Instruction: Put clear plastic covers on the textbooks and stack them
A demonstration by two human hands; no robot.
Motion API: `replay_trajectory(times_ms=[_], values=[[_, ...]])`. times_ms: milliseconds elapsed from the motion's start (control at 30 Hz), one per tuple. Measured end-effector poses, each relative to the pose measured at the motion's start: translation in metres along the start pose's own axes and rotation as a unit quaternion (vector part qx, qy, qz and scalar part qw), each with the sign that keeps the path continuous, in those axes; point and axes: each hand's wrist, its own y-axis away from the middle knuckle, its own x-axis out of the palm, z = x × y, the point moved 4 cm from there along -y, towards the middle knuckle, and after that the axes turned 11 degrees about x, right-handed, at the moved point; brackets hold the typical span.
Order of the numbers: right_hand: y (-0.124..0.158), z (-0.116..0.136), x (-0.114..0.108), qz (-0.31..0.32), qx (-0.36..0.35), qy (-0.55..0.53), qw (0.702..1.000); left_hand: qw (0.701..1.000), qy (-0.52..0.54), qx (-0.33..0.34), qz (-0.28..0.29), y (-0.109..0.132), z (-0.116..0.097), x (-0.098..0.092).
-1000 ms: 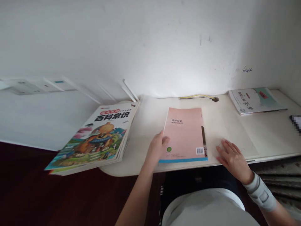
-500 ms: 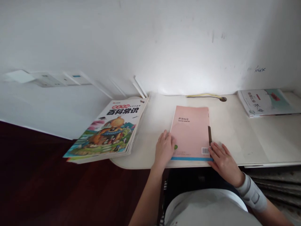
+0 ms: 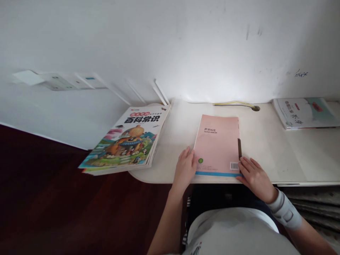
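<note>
A pink book (image 3: 218, 145) with a blue band along its bottom lies flat on the white desk (image 3: 180, 131), back cover up, with a barcode at its lower right. My left hand (image 3: 185, 165) rests beside its lower left edge, fingers extended and pointing away from me. Whether the left thumb touches the book I cannot tell. Against the lower right edge lies my right hand (image 3: 253, 176), its fingers stretched out and its thumb by the bottom corner. A grey band (image 3: 284, 209) wraps my right wrist.
To the left, a stack of large colourful books (image 3: 127, 141) overhangs the desk's rounded end. Another book stack (image 3: 305, 112) lies at the far right near the wall. Thin cables (image 3: 233, 103) run to a hole (image 3: 255, 108) at the back. Wall sockets (image 3: 77, 82) sit on the left.
My left thumb has come off the book's cover, so the green spot now shows fully. The right hand stays at the right edge. The whole view has shifted slightly.
</note>
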Motion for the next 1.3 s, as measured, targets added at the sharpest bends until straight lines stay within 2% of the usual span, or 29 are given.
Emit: replay_trajectory(times_ms=[167,300,533,600,633,667,700,767,800,833,867,900,933,967,1067,1133,1233,1300], values=[[0.0,-0.001,-0.001,-0.015,-0.012,-0.011,1.0,0.999,0.029,-0.011,-0.011,0.008,-0.008,-0.013],[0.0,0.004,-0.003,-0.031,-0.019,-0.029,0.999,0.997,0.05,-0.015,-0.059,0.011,-0.016,-0.029],[-0.002,0.015,-0.011,-0.025,-0.16,0.009,0.987,0.984,0.079,-0.032,-0.154,0.024,-0.035,-0.052],[-0.003,0.018,-0.013,-0.013,-0.188,0.022,0.982,0.979,0.13,-0.077,-0.138,0.031,-0.041,-0.052],[-0.003,0.019,-0.014,-0.009,-0.192,0.024,0.981,0.972,0.183,-0.105,-0.101,0.035,-0.045,-0.047],[-0.004,0.019,-0.014,-0.005,-0.187,0.025,0.982,0.957,0.254,-0.134,-0.046,0.04,-0.051,-0.039],[-0.004,0.019,-0.015,-0.003,-0.176,0.023,0.984,0.928,0.336,-0.162,0.019,0.046,-0.059,-0.028],[-0.004,0.018,-0.014,0.001,-0.141,0.015,0.99,0.838,0.486,-0.215,0.127,0.059,-0.079,-0.004],[-0.003,0.017,-0.013,0.002,-0.122,0.008,0.993,0.791,0.543,-0.238,0.153,0.065,-0.088,0.007],[-0.002,0.016,-0.011,0.003,-0.104,0.0,0.995,0.753,0.584,-0.26,0.154,0.068,-0.094,0.016],[-0.001,0.016,-0.01,0.004,-0.09,-0.01,0.996,0.729,0.611,-0.275,0.138,0.069,-0.097,0.023],[0.001,0.015,-0.008,0.005,-0.08,-0.022,0.997,0.721,0.623,-0.282,0.11,0.067,-0.096,0.028],[0.002,0.015,-0.007,0.005,-0.072,-0.034,0.997,0.728,0.621,-0.281,0.075,0.063,-0.093,0.031],[0.002,0.014,-0.008,0.0,-0.062,-0.048,0.997,0.75,0.601,-0.273,0.037,0.057,-0.088,0.031],[0.0,0.006,-0.013,-0.022,-0.016,-0.095,0.995,0.858,0.466,-0.211,-0.049,0.029,-0.071,0.018],[-0.004,-0.006,-0.017,-0.034,0.031,-0.106,0.993,0.921,0.357,-0.135,-0.074,0.009,-0.074,0.009],[-0.008,-0.034,-0.018,-0.056,0.122,-0.056,0.989,0.976,0.206,0.033,-0.067,-0.013,-0.108,0.008],[-0.005,-0.054,-0.015,-0.065,0.192,0.009,0.979,0.979,0.108,0.171,-0.022,-0.018,-0.143,0.021]])
